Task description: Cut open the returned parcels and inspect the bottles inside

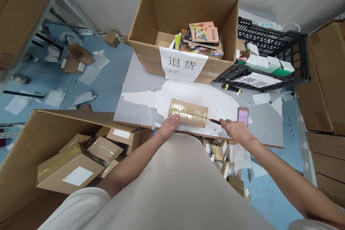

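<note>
A small brown cardboard box [198, 109] lies flat on the table, its top covered by shiny clear tape along a lengthwise seam. My left hand [169, 125] rests on the box's near left corner, fingers stretched out over the taped top. What looks like a screwdriver [215, 121], with a red-and-black handle and a thin metal shaft, is gripped in my right hand [235, 129]. Its tip meets the right end of the box at the seam; I cannot tell how deep it goes. A phone [243, 116] lies just beyond my right hand.
A large open carton [148, 57] holding books stands at the table's back, beside a black plastic crate [293, 75] with small boxes. A yellow-and-black handled tool [231, 88] lies before the crate. Another big carton [18, 158] of parcels stands left. Papers and packages litter the floor.
</note>
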A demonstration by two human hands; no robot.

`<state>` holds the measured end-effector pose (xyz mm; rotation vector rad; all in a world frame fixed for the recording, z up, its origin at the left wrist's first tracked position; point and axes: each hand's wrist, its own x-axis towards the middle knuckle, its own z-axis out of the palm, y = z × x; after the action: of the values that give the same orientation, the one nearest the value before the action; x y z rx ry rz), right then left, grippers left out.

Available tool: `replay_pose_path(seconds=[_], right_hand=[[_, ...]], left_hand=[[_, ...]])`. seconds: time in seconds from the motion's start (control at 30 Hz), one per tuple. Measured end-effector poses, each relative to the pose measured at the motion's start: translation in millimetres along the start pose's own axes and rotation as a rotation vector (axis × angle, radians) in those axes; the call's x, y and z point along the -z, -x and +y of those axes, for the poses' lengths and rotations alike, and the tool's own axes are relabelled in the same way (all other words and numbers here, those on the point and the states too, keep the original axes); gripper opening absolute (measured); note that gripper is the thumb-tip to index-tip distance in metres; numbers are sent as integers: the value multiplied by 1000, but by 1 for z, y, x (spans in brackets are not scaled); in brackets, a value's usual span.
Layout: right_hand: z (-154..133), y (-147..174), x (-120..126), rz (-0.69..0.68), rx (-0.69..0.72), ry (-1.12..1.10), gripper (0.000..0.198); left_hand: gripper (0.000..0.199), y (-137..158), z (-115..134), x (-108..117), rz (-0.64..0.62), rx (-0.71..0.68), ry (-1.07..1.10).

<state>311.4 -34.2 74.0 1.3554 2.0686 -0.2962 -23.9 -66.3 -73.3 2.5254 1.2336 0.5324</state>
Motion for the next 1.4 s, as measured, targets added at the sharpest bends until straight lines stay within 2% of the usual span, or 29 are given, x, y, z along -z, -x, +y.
replay_pose_path(seconds=[0.13, 0.27, 0.4, 0.5, 0.6, 0.67, 0.73, 0.8, 0.9, 1.13, 1.4], right_hand=[[14, 8, -18, 58, 22, -123, 27], [15, 14, -48, 118, -48, -337, 32], [13, 26, -73, 258, -87, -383, 34], [18, 32, -87, 373, -189, -441, 36], [11, 28, -100, 413, -312, -760, 40], [-6, 20, -107, 385, -339, -1104, 47], [-29, 10, -111, 360, -354, -1421, 58], [-51, 1, -113, 362, -373, -1626, 68], [-71, -6, -113, 354, -357, -1801, 77], [-74, -12, -113, 323, -267, -1925, 79], [-57, -18, -107, 308, -253, -1850, 78]], left_hand=[[51, -2, -1, 4, -33, -17, -52], [50, -6, 0, 10, -52, 1, -71], [47, -13, 2, 18, -78, 25, -74], [40, -21, 5, 27, -120, 35, -83], [31, -34, 7, 39, -196, 41, -64], [52, -48, 5, 46, -213, 47, -73], [88, -64, -1, 50, -214, 59, -99], [115, -79, -9, 50, -246, 67, -116], [125, -92, -19, 45, -316, 81, -106], [116, -75, -14, 42, -214, 213, -67], [115, -67, -14, 38, -144, 205, 3]])
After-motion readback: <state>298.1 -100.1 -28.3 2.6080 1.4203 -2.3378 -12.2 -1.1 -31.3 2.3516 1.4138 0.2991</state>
